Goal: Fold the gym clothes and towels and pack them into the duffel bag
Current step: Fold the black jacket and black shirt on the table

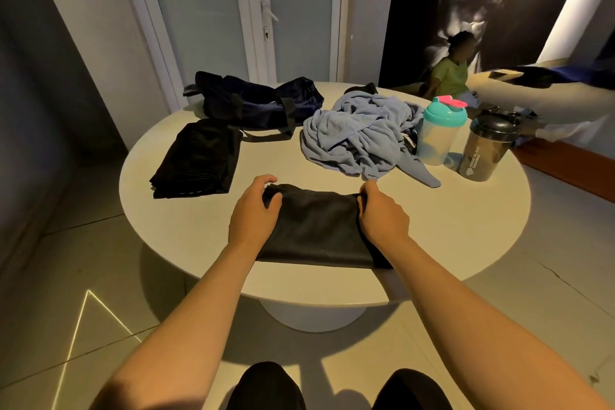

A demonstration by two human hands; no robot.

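Currently black cloth [316,226] lies lengthwise left-to-right.

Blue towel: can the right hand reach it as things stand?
Probably yes. The blue towel lies crumpled just beyond the right hand, with nothing between them. The hand is busy, though: it pinches the far corner of the dark garment, so it would have to let go first.

Left hand [254,210] and right hand [382,214] on folded dark garment [316,226]
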